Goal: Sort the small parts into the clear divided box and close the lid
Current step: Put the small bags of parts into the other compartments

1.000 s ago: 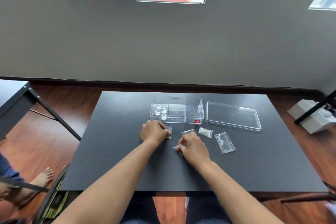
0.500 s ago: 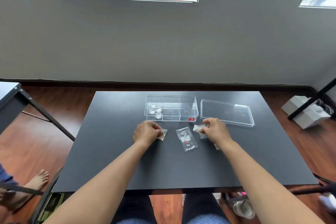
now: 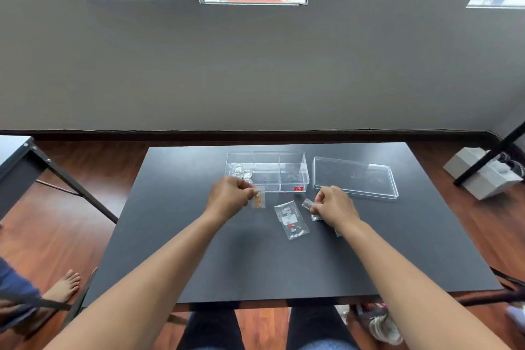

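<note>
The clear divided box (image 3: 294,176) stands open at the back of the black table (image 3: 199,258), with several small round pots (image 3: 241,174) in its left compartment. Its lid (image 3: 355,177) lies flat to the right. My left hand (image 3: 228,196) pinches a small bag of brownish parts (image 3: 259,199), lifted just in front of the box. My right hand (image 3: 335,204) grips a small clear bag (image 3: 310,206) low over the table. Between my hands a larger bag of pale beads (image 3: 290,219) lies flat. Another bag (image 3: 338,232) peeks out under my right wrist.
A second table's frame (image 3: 42,167) stands at the left. A person's bare foot (image 3: 64,287) rests on the wooden floor at the lower left. White boxes (image 3: 480,176) and a black leg sit at the right. Shoes (image 3: 383,324) lie under the table.
My right hand has moved right from the table's middle and taken hold of a small bag. My left hand has lifted the brownish bag off the table. The bead bag now lies uncovered.
</note>
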### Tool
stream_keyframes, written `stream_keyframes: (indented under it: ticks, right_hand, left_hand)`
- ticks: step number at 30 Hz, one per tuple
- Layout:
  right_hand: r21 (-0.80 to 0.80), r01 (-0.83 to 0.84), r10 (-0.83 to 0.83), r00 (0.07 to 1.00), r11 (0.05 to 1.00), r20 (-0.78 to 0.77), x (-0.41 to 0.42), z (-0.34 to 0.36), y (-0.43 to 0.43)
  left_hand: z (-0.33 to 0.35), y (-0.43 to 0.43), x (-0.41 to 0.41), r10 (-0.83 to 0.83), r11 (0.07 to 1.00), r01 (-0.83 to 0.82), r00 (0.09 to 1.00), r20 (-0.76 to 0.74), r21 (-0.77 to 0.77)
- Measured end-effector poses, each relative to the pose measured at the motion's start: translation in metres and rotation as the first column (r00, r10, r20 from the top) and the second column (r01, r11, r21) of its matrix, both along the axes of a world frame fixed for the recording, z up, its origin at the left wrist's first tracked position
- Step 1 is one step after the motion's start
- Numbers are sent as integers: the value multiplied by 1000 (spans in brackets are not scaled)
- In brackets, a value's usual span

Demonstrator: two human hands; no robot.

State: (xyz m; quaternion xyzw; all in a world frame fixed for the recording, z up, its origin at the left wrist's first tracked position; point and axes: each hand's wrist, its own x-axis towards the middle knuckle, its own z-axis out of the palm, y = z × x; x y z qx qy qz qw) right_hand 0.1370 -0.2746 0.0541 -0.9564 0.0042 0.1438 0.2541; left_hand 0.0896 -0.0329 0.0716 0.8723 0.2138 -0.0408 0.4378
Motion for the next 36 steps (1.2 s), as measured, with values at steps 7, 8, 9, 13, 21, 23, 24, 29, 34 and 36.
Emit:
stream_keyframes:
  ticks: [7, 8, 9, 13, 21, 23, 24, 29, 34, 36]
  right_hand:
    - [169, 46, -55, 997, 985, 52, -10, -5, -2]
    - [195, 55, -70, 995, 979, 69, -10, -5, -3]
    - [219, 67, -87, 993, 973, 84, -10, -4, -3]
    - [294, 112, -152, 981, 949, 117, -11, -4, -7]
    - [436, 155, -229, 966, 887, 123, -10, -1, -14]
    - [531, 156, -272, 951, 833, 148, -8, 6, -13]
    - [573, 152, -287, 946, 806, 153, -7, 10, -12]
    - [626, 113, -267, 950, 772, 159, 13, 29, 11]
    - [553, 12, -125, 978, 833, 166, 38, 35, 58]
    - [489, -10, -75, 985, 872, 153, 48, 35, 72]
  left_hand:
    - [38, 1, 48, -33, 983, 12, 993, 111, 184]
    - [40, -2, 54, -57, 967, 31, 994, 95, 254]
    - [40, -5, 60, -78, 944, 49, 994, 77, 326]
    - [34, -16, 80, -133, 844, 115, 991, -3, 525]
    - [13, -18, 94, -212, 714, 250, 967, -138, 654]
    - [11, -16, 94, -218, 731, 246, 968, -124, 637]
    - [10, -14, 94, -218, 744, 237, 970, -108, 624]
    - [11, 0, 82, -117, 830, 52, 990, 82, 555]
    - [4, 36, 63, 99, 899, -130, 991, 94, 418]
    - [-1, 40, 56, 121, 933, -130, 991, 49, 336]
